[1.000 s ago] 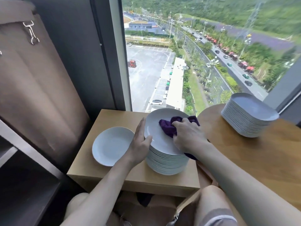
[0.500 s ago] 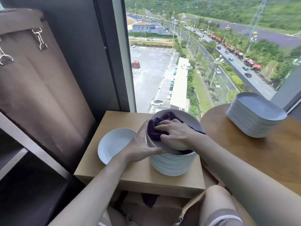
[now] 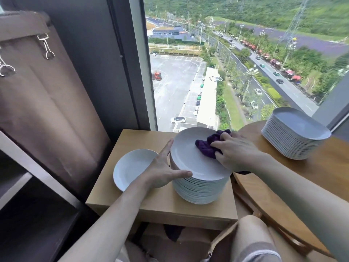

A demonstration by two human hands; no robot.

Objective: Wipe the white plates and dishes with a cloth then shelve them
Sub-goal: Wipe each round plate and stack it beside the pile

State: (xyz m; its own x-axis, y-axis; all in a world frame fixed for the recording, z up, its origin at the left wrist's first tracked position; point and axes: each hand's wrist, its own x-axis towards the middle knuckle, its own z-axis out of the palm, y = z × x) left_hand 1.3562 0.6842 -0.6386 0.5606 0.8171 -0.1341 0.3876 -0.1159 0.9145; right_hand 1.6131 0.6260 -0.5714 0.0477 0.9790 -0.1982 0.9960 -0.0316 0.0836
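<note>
A tall stack of round white plates (image 3: pixel 198 188) stands on a small wooden side table (image 3: pixel 132 201). The top plate (image 3: pixel 188 156) is tilted, its far edge raised. My left hand (image 3: pixel 164 171) steadies this plate at its left rim, fingers straight along the edge and thumb across the near rim. My right hand (image 3: pixel 238 152) grips a bunched purple cloth (image 3: pixel 205 146) and presses it onto the plate's right half. A single white plate (image 3: pixel 130 169) lies flat on the side table, left of the stack.
A stack of oblong white dishes (image 3: pixel 294 135) sits on a round wooden table (image 3: pixel 321 176) at the right. A dark shelf unit (image 3: pixel 28 195) stands at the left, beside a brown curtain (image 3: pixel 41 103). A large window lies straight ahead. My knees are below.
My right hand and the cloth slid from the plate's left part to its right side. The left hand shifted along the left rim, and the plate's face now shows more.
</note>
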